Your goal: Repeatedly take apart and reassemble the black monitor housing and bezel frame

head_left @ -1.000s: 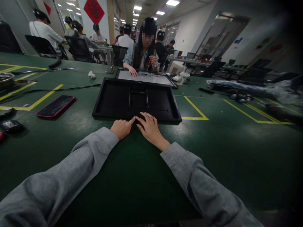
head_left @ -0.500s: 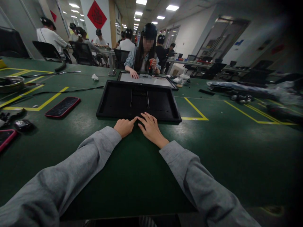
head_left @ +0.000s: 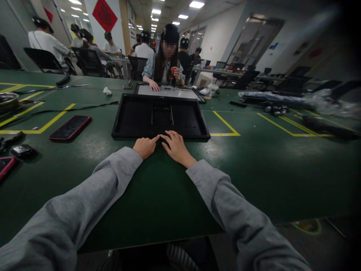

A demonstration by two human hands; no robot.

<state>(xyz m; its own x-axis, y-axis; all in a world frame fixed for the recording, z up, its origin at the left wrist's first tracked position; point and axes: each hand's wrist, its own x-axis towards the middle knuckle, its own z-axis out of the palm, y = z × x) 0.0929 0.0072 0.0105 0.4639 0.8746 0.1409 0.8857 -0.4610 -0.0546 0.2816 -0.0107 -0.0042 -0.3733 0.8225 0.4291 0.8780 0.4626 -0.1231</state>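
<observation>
A black rectangular monitor back cover (head_left: 135,118) lies on the green table in front of me, its hollow side up. At its near edge, my left hand (head_left: 146,147) rests with the index finger stretched toward the rim and the other fingers curled under; I see nothing in it. Just right of it, my right hand (head_left: 177,148) is open, its fingers spread and the tips at the cover's near rim. The two index fingertips almost meet. Whether they press on the rim I cannot tell.
Across the table, a person holds a red-handled screwdriver (head_left: 172,72) over a flat grey panel (head_left: 180,93). To the left lie a red-edged phone (head_left: 70,128), a black mouse (head_left: 23,151) and a black cable (head_left: 93,107). Plastic-wrapped parts (head_left: 270,97) sit at the right.
The whole view has shifted and tilted slightly, so everything sits a little further left and higher. My hands and the black cover keep the same places relative to each other.
</observation>
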